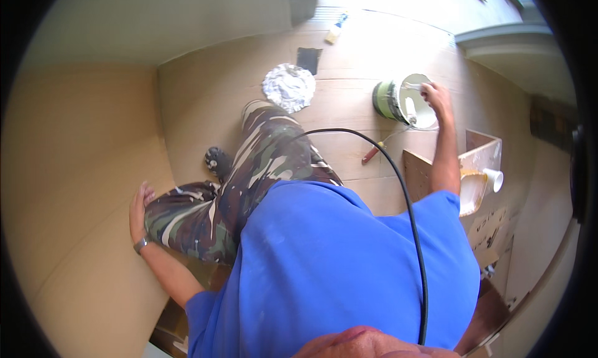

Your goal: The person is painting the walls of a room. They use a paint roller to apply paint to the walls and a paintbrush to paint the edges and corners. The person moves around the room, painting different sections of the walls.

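Note:
At the right, my right hand (438,100) is closed on a paintbrush (413,85). Its pale end lies over the mouth of a green paint bucket (389,101), whose inside is coated off-white. In the same bucket rests a small paint roller (410,109); its wire runs over the rim to a red handle (372,153) outside. Over on the left, my left hand (141,207) lies beside my bent knee, close to the beige wall, with its fingers stretched out and nothing in them.
A crumpled white cloth (289,87) lies on the floor near my foot, beside a dark square sheet (308,61). Farther off is another brush (337,30). An open wooden box (483,147) stands right, with a stained container (473,193) and white cup (494,180). A black cable (405,196) crosses my body.

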`<state>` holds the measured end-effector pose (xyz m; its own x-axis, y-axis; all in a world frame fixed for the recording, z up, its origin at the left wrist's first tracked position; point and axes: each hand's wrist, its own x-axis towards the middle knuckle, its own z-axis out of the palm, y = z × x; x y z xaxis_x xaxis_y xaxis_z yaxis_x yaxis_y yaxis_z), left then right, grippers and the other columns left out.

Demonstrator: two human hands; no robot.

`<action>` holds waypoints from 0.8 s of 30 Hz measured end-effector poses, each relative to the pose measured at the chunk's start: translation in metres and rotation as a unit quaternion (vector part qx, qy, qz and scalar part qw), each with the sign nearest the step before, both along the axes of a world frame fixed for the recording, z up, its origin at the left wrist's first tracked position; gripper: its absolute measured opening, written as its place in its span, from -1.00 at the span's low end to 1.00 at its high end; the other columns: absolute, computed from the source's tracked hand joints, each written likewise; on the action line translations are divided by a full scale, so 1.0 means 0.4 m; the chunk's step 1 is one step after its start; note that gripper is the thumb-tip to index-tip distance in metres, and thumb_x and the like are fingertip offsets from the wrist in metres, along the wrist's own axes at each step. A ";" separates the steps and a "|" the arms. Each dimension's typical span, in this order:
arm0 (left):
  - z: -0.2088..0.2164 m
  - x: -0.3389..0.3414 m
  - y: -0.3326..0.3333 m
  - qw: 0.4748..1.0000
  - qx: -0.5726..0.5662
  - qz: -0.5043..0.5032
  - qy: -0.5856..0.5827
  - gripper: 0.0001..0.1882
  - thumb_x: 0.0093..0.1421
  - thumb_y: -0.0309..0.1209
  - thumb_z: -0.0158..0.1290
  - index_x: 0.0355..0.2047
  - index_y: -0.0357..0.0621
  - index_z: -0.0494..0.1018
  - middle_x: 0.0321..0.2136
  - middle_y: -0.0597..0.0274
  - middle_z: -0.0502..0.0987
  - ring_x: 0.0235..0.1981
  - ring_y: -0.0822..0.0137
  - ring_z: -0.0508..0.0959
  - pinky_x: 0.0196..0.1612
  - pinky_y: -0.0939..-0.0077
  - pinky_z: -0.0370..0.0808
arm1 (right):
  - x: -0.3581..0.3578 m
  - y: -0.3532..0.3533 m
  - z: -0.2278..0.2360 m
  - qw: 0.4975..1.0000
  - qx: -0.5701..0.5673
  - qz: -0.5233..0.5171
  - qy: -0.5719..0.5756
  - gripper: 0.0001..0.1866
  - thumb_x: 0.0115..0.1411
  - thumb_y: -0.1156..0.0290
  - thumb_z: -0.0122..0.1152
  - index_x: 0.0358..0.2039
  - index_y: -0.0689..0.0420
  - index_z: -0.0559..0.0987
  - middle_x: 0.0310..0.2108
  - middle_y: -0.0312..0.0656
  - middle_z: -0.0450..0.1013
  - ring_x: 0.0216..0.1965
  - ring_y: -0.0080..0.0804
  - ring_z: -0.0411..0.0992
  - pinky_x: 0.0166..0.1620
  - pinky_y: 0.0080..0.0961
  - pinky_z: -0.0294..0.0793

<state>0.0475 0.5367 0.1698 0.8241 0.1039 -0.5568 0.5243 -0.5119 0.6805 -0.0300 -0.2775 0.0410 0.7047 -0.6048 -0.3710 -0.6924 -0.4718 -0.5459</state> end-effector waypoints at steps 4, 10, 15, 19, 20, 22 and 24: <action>-0.004 0.019 -0.040 1.000 0.016 0.005 -0.008 -0.47 0.28 -0.10 -0.19 0.06 -0.30 0.28 -0.16 0.06 0.46 -0.13 0.33 0.44 0.00 0.47 0.33 | -0.076 0.021 0.124 0.983 0.104 -0.134 -0.065 -0.77 0.06 0.32 0.06 -0.49 0.21 0.58 -0.61 -0.25 0.46 -0.61 -0.61 0.35 -0.55 -0.67 0.30; 0.063 -0.054 -0.106 0.981 0.154 0.025 -0.115 -0.57 0.27 -0.21 -0.13 -0.03 -0.33 0.37 -0.15 0.05 0.47 -0.10 0.32 0.44 0.02 0.50 0.31 | -0.137 0.057 0.249 0.933 0.241 -0.171 -0.206 -0.69 0.10 0.35 0.12 -0.20 0.28 0.50 -0.44 -0.22 0.48 -0.50 -0.59 0.38 -0.46 -0.72 0.32; 0.104 -0.087 -0.259 0.948 0.255 0.032 -0.189 -0.64 0.24 -0.33 -0.08 -0.06 -0.37 0.38 -0.16 -0.01 0.48 -0.10 0.28 0.45 -0.01 0.47 0.34 | 0.009 0.193 0.172 0.915 0.361 -0.064 -0.166 -0.62 0.12 0.40 0.06 -0.07 0.31 0.40 -0.33 -0.14 0.46 -0.40 -0.54 0.40 -0.33 -0.65 0.35; 0.076 -0.092 -0.228 0.958 0.205 0.066 -0.190 -0.67 0.23 -0.37 -0.07 -0.09 -0.37 0.39 -0.17 -0.01 0.49 -0.11 0.25 0.46 -0.01 0.45 0.34 | 0.232 0.407 -0.063 0.889 0.445 0.041 -0.098 -0.72 0.11 0.44 -0.04 -0.16 0.26 0.39 -0.39 -0.21 0.41 -0.41 -0.52 0.37 -0.32 -0.59 0.34; 0.073 -0.093 -0.225 0.956 0.217 0.062 -0.189 -0.68 0.23 -0.38 -0.08 -0.09 -0.38 0.39 -0.17 -0.01 0.49 -0.12 0.25 0.46 -0.01 0.44 0.35 | 0.291 0.465 -0.122 0.897 0.426 0.076 -0.086 -0.75 0.11 0.44 -0.06 -0.20 0.26 0.40 -0.41 -0.23 0.40 -0.42 -0.52 0.36 -0.33 -0.58 0.34; 0.071 -0.094 -0.226 0.953 0.235 0.051 -0.182 -0.69 0.23 -0.40 -0.09 -0.11 -0.39 0.40 -0.18 -0.01 0.49 -0.12 0.23 0.46 -0.01 0.43 0.35 | 0.393 0.589 -0.212 0.945 0.294 0.121 -0.081 -0.75 0.16 0.38 -0.09 -0.21 0.27 0.39 -0.46 -0.21 0.39 -0.43 -0.49 0.34 -0.35 -0.55 0.34; 0.067 -0.103 -0.217 0.954 0.233 0.061 -0.177 -0.70 0.22 -0.43 -0.10 -0.13 -0.41 0.40 -0.18 0.00 0.49 -0.12 0.22 0.46 -0.02 0.42 0.35 | 0.488 0.674 -0.330 0.964 0.154 0.197 -0.089 -0.73 0.18 0.34 -0.11 -0.21 0.25 0.38 -0.48 -0.04 0.42 -0.41 -0.27 0.41 -0.32 -0.39 0.37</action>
<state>0.0063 0.4499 0.1968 0.9181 0.3790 -0.1159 0.3785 -0.7517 0.5401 0.1653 -0.0077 -0.0910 0.9258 -0.1581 -0.3433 -0.3761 -0.4749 -0.7956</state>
